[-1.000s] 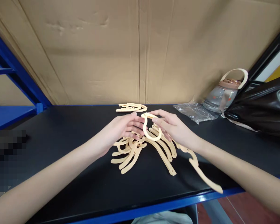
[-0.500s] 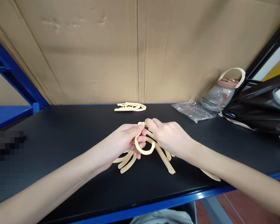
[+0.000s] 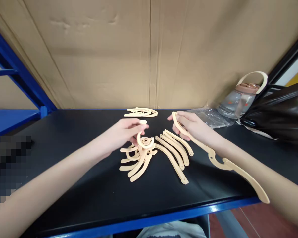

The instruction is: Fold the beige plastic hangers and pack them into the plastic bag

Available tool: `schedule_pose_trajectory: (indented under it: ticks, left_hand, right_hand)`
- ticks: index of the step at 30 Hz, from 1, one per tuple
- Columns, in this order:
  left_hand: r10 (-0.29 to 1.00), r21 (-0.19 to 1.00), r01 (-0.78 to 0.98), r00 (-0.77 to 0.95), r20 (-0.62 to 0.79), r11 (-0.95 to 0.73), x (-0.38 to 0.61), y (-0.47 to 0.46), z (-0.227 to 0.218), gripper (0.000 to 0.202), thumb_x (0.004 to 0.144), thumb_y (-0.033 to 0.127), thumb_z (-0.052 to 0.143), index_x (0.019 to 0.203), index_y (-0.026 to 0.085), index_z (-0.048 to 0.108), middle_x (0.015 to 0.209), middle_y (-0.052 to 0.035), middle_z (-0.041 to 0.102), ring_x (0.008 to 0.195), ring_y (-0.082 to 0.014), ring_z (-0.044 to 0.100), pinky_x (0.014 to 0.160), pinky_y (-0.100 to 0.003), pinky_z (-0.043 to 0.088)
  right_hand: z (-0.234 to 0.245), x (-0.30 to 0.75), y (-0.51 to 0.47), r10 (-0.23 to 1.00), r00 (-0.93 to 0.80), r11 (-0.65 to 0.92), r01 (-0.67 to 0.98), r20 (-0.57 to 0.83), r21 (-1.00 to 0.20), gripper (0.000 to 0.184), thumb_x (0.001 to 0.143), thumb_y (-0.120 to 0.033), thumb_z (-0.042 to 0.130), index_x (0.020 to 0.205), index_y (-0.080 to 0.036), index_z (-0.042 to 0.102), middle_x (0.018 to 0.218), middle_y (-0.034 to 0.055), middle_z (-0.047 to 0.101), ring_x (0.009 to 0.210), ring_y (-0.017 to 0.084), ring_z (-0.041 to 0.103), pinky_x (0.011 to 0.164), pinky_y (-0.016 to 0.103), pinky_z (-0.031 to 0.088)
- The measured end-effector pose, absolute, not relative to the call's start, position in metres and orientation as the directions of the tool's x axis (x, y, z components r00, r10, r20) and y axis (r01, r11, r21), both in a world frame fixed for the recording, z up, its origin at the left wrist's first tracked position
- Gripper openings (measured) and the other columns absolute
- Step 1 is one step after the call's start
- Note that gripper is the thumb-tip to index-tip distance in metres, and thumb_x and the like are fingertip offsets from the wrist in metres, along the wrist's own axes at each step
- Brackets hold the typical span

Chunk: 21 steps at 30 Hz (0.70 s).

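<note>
My left hand (image 3: 126, 133) pinches a cream plastic hanger hook (image 3: 139, 140) between thumb and fingers, its curl hanging down over a pile of loose pieces. Under it lie several hooks and curved hanger arms (image 3: 141, 162), overlapping on the black tabletop (image 3: 89, 185). My right hand (image 3: 192, 125), apart from the left, is closed on one end of a long cream hanger piece (image 3: 201, 144). This piece has a notched bend midway and slants down along my right forearm past the table's front edge. Between the hands, several slim hanger arms (image 3: 173, 148) lie side by side.
Folded cream hangers (image 3: 141, 113) lie at the back against the cardboard wall (image 3: 101, 66). To the back right are a clear plastic bag (image 3: 211, 118), a water bottle (image 3: 238, 102) with a handle, and a black bag (image 3: 278, 115). A blue frame (image 3: 22, 76) stands left.
My hands have separated from where they met at the hook. The right has moved right with the long hanger piece, now plainly visible; the left has shifted slightly left and up, still holding the hook.
</note>
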<state>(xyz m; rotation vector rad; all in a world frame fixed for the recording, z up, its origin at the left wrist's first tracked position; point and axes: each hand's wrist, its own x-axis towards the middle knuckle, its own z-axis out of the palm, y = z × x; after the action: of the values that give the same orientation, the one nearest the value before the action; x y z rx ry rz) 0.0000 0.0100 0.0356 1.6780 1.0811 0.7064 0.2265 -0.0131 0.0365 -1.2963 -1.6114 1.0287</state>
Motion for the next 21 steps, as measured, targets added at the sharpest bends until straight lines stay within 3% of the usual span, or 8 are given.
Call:
schedule_pose_trajectory:
  ticks: [3,7,10,14,18,19,21]
  left_hand:
    - [0.931,0.950,0.297,0.365,-0.025,-0.091,-0.010,0.026,0.031,0.036,0.075,0.038,0.069,0.101,0.014,0.061,0.077,0.0004,0.059,0.062,-0.0097,0.053,0.060,-0.024,0.050]
    - [0.936,0.918,0.392,0.342,-0.084,-0.062,-0.015,0.035,0.028,0.034,0.076,0.037,0.068,0.100,0.014,0.064,0.078,-0.0010,0.062,0.066,-0.0099,0.052,0.055,-0.020,0.042]
    - [0.914,0.867,0.479,0.398,-0.076,-0.137,-0.018,0.040,0.028,0.035,0.077,0.040,0.065,0.106,0.020,0.067,0.080,-0.0003,0.065,0.068,-0.0111,0.053,0.052,-0.020,0.036]
    - [0.825,0.732,0.601,0.558,-0.096,-0.321,-0.018,0.042,0.026,0.035,0.077,0.047,0.062,0.102,0.023,0.071,0.087,-0.0008,0.069,0.077,-0.0160,0.059,0.065,-0.025,0.043]
    - [0.829,0.545,0.657,0.541,0.143,-0.522,-0.006,0.024,0.026,0.040,0.079,0.056,0.055,0.093,0.024,0.073,0.100,-0.0036,0.067,0.096,-0.0233,0.057,0.082,-0.033,0.044]
    - [0.822,0.561,0.628,0.538,0.188,-0.539,0.000,0.016,0.028,0.041,0.082,0.057,0.052,0.089,0.023,0.073,0.100,-0.0041,0.067,0.100,-0.0240,0.056,0.086,-0.033,0.043]
    - [0.794,0.673,0.534,0.594,0.133,-0.512,0.009,-0.001,0.032,0.048,0.086,0.056,0.043,0.079,0.019,0.072,0.092,-0.0053,0.066,0.089,-0.0220,0.059,0.079,-0.032,0.045]
  right_hand:
    - [0.038,0.224,-0.016,0.987,-0.150,0.100,0.266,0.061,-0.959,0.019,0.095,-0.016,0.034,0.093,-0.016,0.053,0.058,-0.0048,0.051,0.032,0.004,0.036,0.039,0.020,0.028]
    - [0.032,0.222,-0.014,0.990,-0.137,0.047,0.185,0.021,-0.982,0.017,0.093,-0.014,0.034,0.093,-0.017,0.051,0.055,-0.0058,0.050,0.031,0.004,0.036,0.038,0.019,0.028]
    - [0.026,0.222,-0.010,0.989,-0.145,0.002,0.086,-0.011,-0.996,0.015,0.092,-0.014,0.035,0.094,-0.018,0.049,0.055,-0.0063,0.051,0.030,0.005,0.038,0.037,0.018,0.027]
    - [0.022,0.224,-0.008,0.988,-0.149,-0.049,-0.027,-0.045,-0.998,0.007,0.090,-0.018,0.040,0.091,-0.019,0.047,0.059,-0.0058,0.054,0.035,0.006,0.046,0.040,0.018,0.035]
    - [0.023,0.223,-0.010,0.982,-0.175,-0.097,-0.142,-0.072,-0.985,0.005,0.086,-0.016,0.043,0.088,-0.020,0.045,0.065,-0.0037,0.057,0.044,0.009,0.055,0.042,0.019,0.042]
    - [0.023,0.221,-0.011,0.981,-0.183,-0.101,-0.177,-0.068,-0.979,0.006,0.084,-0.014,0.045,0.086,-0.020,0.044,0.066,-0.0031,0.057,0.048,0.010,0.057,0.043,0.019,0.044]
    - [0.023,0.218,-0.014,0.987,-0.158,-0.067,-0.263,-0.025,-0.962,0.011,0.081,-0.012,0.048,0.082,-0.021,0.041,0.069,-0.0024,0.058,0.058,0.013,0.063,0.048,0.021,0.051]
